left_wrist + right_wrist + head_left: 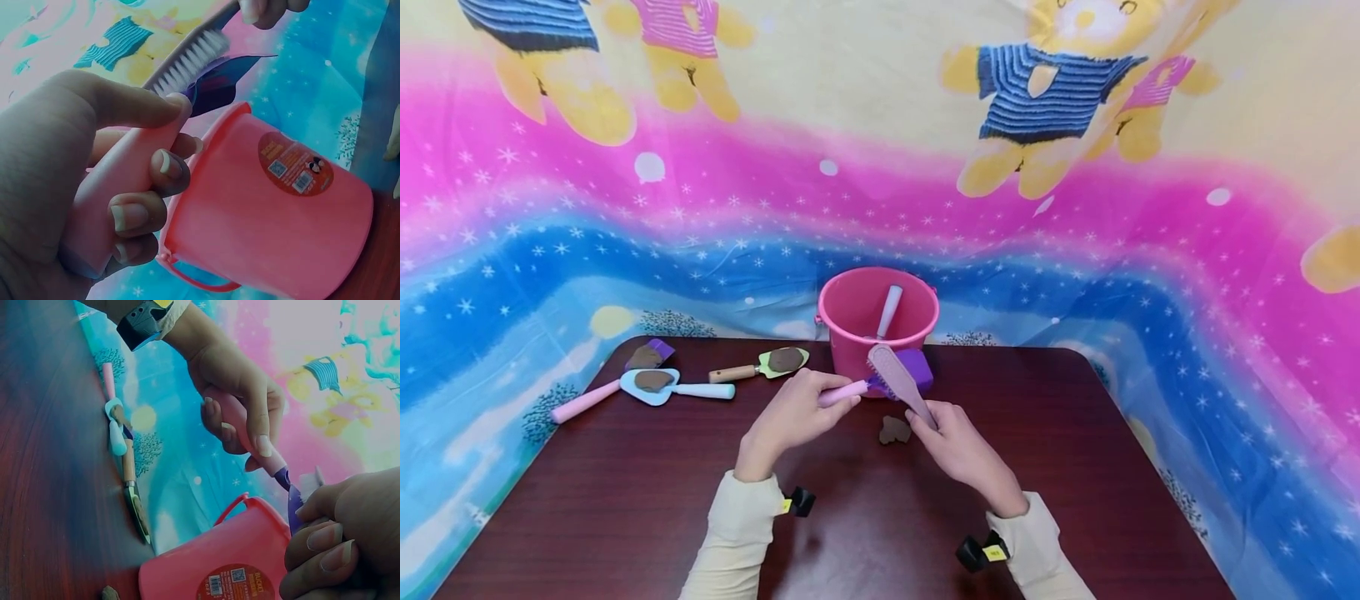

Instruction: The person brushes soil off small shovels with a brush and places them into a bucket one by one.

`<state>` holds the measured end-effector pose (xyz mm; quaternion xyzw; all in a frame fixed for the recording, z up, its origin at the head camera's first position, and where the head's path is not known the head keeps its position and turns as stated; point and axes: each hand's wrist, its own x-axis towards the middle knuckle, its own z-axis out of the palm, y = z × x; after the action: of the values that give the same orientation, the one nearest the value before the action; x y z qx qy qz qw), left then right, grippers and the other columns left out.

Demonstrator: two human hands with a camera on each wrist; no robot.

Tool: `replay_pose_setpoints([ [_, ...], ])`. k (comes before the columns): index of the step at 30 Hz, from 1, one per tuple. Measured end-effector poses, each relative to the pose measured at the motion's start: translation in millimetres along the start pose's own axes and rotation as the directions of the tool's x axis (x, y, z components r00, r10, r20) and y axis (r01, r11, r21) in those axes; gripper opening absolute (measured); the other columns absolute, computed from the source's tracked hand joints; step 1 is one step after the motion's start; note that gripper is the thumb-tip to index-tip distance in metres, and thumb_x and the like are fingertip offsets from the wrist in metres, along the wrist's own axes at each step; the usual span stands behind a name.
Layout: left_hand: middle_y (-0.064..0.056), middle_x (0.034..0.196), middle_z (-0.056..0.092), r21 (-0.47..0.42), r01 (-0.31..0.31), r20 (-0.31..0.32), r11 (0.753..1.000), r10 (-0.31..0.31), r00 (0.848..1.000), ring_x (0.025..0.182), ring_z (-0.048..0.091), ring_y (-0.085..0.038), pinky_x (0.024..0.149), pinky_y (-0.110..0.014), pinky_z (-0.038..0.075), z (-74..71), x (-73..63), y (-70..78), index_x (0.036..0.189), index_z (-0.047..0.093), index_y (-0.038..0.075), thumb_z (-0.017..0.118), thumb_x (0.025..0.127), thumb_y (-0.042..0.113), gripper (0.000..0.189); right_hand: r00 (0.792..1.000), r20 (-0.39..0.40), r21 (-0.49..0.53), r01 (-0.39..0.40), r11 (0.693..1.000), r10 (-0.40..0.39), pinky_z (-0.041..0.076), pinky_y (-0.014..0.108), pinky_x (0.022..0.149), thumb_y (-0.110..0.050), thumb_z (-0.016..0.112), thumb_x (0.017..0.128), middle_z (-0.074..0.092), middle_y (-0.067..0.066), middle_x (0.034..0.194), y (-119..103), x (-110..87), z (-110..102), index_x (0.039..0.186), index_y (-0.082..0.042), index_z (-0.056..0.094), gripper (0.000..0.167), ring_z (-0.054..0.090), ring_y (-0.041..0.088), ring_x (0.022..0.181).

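My left hand (793, 412) grips the pink handle of a small trowel with a purple blade (219, 84). In my right hand (958, 442) is a mauve brush (897, 375), held by its handle. Its white bristles (194, 62) lie against or just over the purple blade, near the neck. Both tools are in front of and above the pink bucket (850, 358). A pale handle (890, 311) sticks up inside the bucket; its lower end is hidden. On the table below the brush lies a brown lump (895, 430).
To the left, a green trowel (765, 367) with a wooden handle, a light blue trowel (703, 390) and a pink-handled purple trowel (583, 402) each bear a brown lump. They lie on the dark red table (647, 492). A patterned cloth (737, 183) hangs behind the table.
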<state>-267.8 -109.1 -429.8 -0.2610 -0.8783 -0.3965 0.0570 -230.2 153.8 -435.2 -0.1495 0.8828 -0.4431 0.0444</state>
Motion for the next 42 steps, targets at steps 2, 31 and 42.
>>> replay_pose_setpoints([
  [2, 0.009, 0.092, 0.074, -0.013, 0.008, -0.007, 1.000, -0.008, 1.000, 0.077, 0.062, -0.009, 0.074, -0.030, 0.055, -1.4, -0.6, -1.7, 0.116, 0.078, 0.017, 0.077, 0.090, 0.027, 0.027, 1.000, -0.001, -0.003, 0.000, 1.000, 0.000, 0.030, 0.023, 0.043, -0.021, 0.055, 0.105, 0.040, -0.002, 0.059, 0.9, 0.7, -0.2, 0.080, -0.009, 0.056, 0.028, 0.035, 0.010, 0.047],
  [31, 0.008, 0.097, 0.075, -0.075, 0.030, -0.032, 0.997, -0.033, 0.999, 0.085, 0.062, -0.013, 0.074, -0.030, 0.056, -13.6, -5.2, -12.0, 0.120, 0.077, 0.018, 0.078, 0.090, 0.028, 0.031, 0.997, -0.067, 0.009, -0.042, 0.999, 0.043, 0.032, 0.025, 0.044, -0.021, 0.055, 0.106, 0.044, 0.002, 0.060, 24.1, 9.4, -13.9, 0.084, -0.007, 0.057, 0.026, 0.038, 0.012, 0.048],
  [42, 0.009, 0.098, 0.076, -0.091, 0.031, -0.025, 0.995, -0.033, 0.999, 0.086, 0.064, -0.012, 0.076, -0.031, 0.057, -15.4, -5.5, -11.6, 0.120, 0.077, 0.019, 0.077, 0.090, 0.030, 0.031, 0.988, -0.145, -0.021, -0.049, 0.999, 0.045, 0.031, 0.025, 0.045, -0.024, 0.054, 0.106, 0.041, 0.000, 0.059, 28.8, 10.3, -22.3, 0.080, -0.006, 0.055, 0.032, 0.037, 0.014, 0.049],
])
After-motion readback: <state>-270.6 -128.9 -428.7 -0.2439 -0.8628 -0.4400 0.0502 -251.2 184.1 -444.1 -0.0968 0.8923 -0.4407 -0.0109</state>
